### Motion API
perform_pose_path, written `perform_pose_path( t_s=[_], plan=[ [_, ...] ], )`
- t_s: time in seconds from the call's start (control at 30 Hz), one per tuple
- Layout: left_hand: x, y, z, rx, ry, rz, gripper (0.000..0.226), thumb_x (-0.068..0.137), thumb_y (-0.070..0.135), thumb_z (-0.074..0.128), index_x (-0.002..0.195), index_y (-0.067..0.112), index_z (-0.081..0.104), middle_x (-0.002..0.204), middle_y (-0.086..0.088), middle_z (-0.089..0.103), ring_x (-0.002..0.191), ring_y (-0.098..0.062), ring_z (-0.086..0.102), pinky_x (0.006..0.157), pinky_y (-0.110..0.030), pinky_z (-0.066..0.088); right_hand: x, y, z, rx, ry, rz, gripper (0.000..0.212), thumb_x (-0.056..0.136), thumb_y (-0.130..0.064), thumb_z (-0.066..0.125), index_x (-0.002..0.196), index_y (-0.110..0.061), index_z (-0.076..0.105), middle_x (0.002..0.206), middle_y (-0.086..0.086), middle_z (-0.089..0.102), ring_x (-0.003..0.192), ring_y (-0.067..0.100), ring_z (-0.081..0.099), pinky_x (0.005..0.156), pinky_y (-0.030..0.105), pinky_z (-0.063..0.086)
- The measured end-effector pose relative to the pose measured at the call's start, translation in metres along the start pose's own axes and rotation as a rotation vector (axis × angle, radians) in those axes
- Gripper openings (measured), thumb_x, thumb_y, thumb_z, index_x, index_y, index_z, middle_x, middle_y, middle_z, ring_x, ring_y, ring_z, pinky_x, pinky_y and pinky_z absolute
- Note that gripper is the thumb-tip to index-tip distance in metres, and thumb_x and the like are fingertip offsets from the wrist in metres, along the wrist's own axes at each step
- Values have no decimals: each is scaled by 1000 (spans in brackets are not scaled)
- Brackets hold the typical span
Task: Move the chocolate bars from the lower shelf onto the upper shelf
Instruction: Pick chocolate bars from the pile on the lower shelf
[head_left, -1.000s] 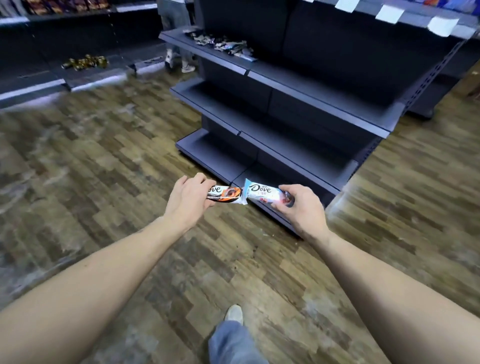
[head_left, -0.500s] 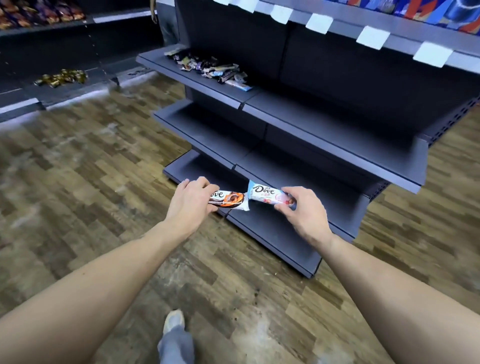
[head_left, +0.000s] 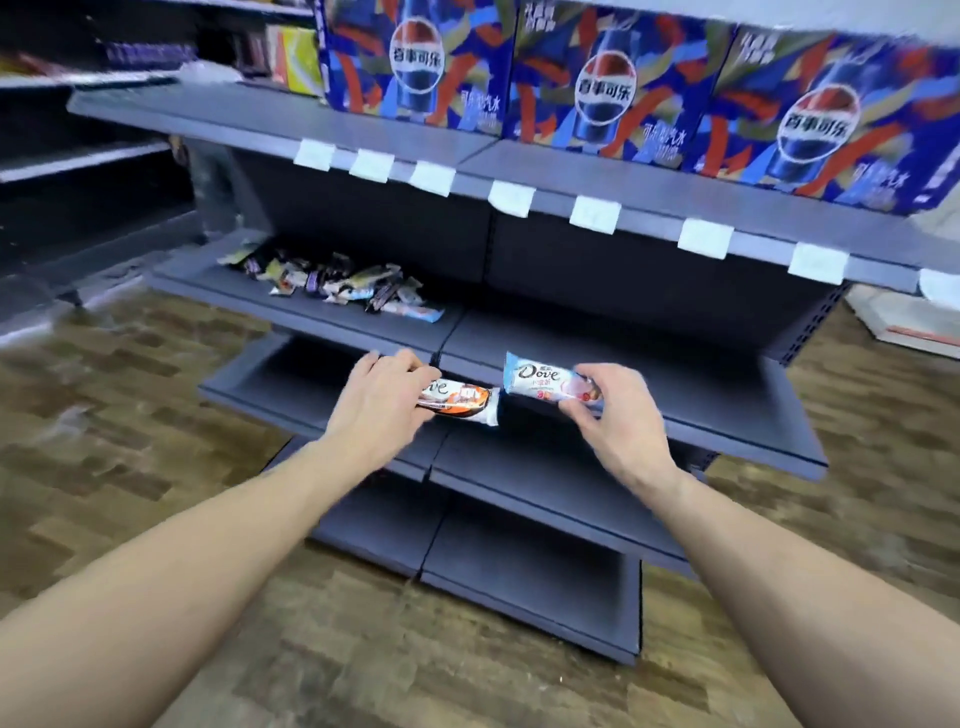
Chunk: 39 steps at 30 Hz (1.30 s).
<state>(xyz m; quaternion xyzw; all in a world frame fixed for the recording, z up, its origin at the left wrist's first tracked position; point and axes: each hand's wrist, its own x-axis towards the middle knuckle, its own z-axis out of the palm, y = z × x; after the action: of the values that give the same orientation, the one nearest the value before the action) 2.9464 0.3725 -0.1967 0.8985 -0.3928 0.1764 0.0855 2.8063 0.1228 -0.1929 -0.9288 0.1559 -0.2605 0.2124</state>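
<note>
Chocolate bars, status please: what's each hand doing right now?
Left hand grips brown-wrapped bar. Right hand pinches pale blue bar. Both in air, before the shelves. Pile of bars on shelf above; nothing in the way.

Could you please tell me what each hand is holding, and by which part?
The left hand grips the brown-and-orange Dove bar by its left end; the right hand pinches the pale blue-and-pink Dove bar by its right end.

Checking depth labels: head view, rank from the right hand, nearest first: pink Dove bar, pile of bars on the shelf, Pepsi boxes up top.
1. Pink Dove bar: pinched in the right hand itself.
2. Pile of bars: up and to the left, on the shelf above the hands.
3. Pepsi boxes: top shelf, farthest.
</note>
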Motion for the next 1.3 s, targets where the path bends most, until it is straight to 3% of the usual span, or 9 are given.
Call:
perform_pose_path(
  t_s=[0.17,0.4,0.7,1.0,1.3],
  plan=[
    [83,-24,-32,-6,152,122,46,77,32,76,119,20,62,109,-1,58,95,-24,58,100,-42,38,73,-18,-37,-71,151,-30,27,91,-33,64,116,-26,62,113,-14,58,112,8,48,80,21,37],
    [200,-27,-64,1,329,280,44,79,29,72,119,15,61,106,-4,58,94,-26,57,102,-45,36,170,-8,-72,-172,274,-80,40,88,-33,69,125,-23,58,121,-9,59,119,12,46,91,24,40],
    [308,-33,-76,23,431,309,40,79,28,69,116,16,61,104,-3,57,93,-25,57,104,-43,34,265,17,-99,-248,325,-131,44,85,-38,71,125,-22,58,119,-6,60,115,16,49,91,32,45],
    [386,-56,-53,39,375,359,41,78,30,67,117,19,62,105,-2,60,90,-26,60,105,-41,35,323,22,-92,-348,308,-120,30,81,-40,72,106,-25,65,101,-6,66,95,17,59,74,33,49],
    [454,-78,-40,26,332,440,39,80,33,68,115,18,62,106,-4,60,90,-27,62,110,-47,28,362,15,-80,-388,290,-13,36,81,-38,75,113,-24,66,107,-5,67,96,17,59,71,33,48]
  ],
)
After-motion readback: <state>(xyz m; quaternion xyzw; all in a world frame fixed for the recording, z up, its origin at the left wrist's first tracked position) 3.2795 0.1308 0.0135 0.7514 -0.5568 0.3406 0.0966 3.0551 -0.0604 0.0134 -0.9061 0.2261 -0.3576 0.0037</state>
